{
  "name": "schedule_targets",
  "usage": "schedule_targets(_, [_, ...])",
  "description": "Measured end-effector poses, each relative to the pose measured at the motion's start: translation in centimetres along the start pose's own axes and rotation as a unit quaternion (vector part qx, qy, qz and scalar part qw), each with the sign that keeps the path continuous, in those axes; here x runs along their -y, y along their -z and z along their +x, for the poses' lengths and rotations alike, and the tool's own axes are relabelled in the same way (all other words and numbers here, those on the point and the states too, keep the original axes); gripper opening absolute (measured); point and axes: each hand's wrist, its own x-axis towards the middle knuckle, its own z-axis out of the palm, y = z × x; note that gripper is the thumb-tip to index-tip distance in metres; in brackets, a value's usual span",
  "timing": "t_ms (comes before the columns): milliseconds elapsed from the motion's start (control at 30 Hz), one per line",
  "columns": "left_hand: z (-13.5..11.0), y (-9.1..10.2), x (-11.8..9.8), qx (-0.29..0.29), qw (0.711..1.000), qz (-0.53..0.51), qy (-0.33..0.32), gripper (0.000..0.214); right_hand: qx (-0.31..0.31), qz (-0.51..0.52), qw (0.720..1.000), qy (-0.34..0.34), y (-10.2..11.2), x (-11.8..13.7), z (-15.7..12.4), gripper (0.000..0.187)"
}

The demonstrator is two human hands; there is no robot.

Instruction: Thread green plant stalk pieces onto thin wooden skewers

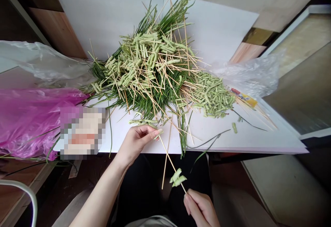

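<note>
Head view showed a thin skewer slanting from upper left to lower right across the white table's front edge, cut green pieces set crosswise near its lower end. The right hand pinched that end; the left hand, forearm rising from lower left, gripped another green piece at the upper tip.

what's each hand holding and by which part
The right hand grips a thin stick by its near end; the left hand pinches a small green piece at the stick's far end.
</note>
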Motion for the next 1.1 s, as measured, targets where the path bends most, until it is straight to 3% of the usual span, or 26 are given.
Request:
schedule_targets(133, [0.0, 0.0, 0.1, 0.004, 1.0, 0.009, -0.005, 0.034, -0.008, 0.003, 1.0, 0.011, -0.1, -0.1, -0.1, 0.059])
schedule_targets(300, [-0.1, -0.4, 0.5, 0.008, 0.999, 0.032, -0.009, 0.033, -0.032, 0.02, 0.999, -0.033, -0.6, 0.5, -0.4, 0.063])
schedule_targets(433, [-0.8, -2.3, 0.9, 0.057, 0.996, 0.071, 0.007, 0.039, -0.057, 0.051, 0.995, -0.057, -0.9, 0.8, -0.2, 0.064])
schedule_targets(567, [-1.6, -4.2, 1.4, 0.108, 0.992, 0.062, 0.025, 0.044, -0.093, 0.062, 0.993, -0.038, -0.8, 0.8, 0.1, 0.064])
schedule_targets(733, [-2.0, -4.9, 1.7, 0.11, 0.99, 0.092, 0.016, 0.043, -0.094, 0.061, 0.993, -0.033, -0.4, 0.4, 0.2, 0.066])
schedule_targets(833, [-1.7, -4.4, 1.4, 0.121, 0.985, 0.119, 0.006, 0.043, -0.104, 0.066, 0.992, -0.036, -0.6, 0.4, 0.1, 0.066])
schedule_targets(933, [-1.1, -2.7, 0.7, 0.132, 0.969, 0.203, -0.047, 0.043, -0.125, 0.069, 0.989, -0.036, -0.7, 0.7, 0.3, 0.064])
schedule_targets(1033, [-0.4, -0.1, 0.1, 0.044, 0.934, 0.335, -0.116, 0.032, -0.122, 0.073, 0.989, -0.044, -0.6, 0.9, 0.4, 0.063])
schedule_targets(1100, [-0.1, 1.6, 0.1, -0.025, 0.893, 0.431, -0.126, 0.02, -0.107, 0.074, 0.99, -0.049, -0.3, 0.8, 0.3, 0.064])
